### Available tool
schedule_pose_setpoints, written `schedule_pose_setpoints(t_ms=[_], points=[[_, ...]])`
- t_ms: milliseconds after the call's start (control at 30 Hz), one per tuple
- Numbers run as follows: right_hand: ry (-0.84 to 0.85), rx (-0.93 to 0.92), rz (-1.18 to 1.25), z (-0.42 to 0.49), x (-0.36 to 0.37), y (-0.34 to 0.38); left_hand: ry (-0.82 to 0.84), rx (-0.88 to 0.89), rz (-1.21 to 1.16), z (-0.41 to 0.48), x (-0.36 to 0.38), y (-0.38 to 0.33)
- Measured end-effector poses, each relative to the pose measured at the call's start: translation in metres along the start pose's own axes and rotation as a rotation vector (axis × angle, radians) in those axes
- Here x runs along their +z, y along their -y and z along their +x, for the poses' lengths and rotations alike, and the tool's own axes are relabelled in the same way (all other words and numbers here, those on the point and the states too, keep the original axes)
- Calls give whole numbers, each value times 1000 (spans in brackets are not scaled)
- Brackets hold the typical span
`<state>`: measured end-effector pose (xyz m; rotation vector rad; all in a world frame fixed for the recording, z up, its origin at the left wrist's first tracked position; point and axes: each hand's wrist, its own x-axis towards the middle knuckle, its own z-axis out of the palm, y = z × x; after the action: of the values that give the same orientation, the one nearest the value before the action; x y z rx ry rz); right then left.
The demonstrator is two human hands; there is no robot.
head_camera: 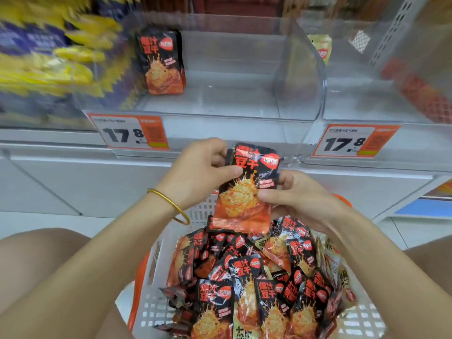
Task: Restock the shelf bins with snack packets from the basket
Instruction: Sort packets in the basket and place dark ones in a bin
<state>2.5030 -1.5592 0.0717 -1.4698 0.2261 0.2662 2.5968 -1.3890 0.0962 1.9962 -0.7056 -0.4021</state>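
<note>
A black-and-red snack packet [244, 189] is held upright above the white basket [156, 307], in front of the shelf edge. My left hand [198, 174] pinches its top left corner with thumb and fingers. My right hand [300, 199] grips its right edge, thumb on the front. The basket below holds several more of the same packets [256, 277]. In the clear middle shelf bin [303, 77] a small stack of matching packets [161, 62] stands upright at the back left; the rest of that bin is bare.
The left bin holds blurred yellow and purple packets [56, 52]. The right clear bin [367, 99] has one pale packet [322, 48] at its back. Two orange price tags reading 17.8 [129, 133] [352, 140] hang on the shelf front. My knees flank the basket.
</note>
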Motion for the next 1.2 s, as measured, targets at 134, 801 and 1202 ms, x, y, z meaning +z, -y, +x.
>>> schedule_pose_setpoints(t_ms=[134,801,1202], points=[[-42,-206,-116,7,27,80,-345,170,-105,7,-54,-30],[-668,-167,-1101,307,78,143,-410,70,894,52,-115,27],[-491,-98,-893,295,78,144,-415,93,830,48,-118,26]])
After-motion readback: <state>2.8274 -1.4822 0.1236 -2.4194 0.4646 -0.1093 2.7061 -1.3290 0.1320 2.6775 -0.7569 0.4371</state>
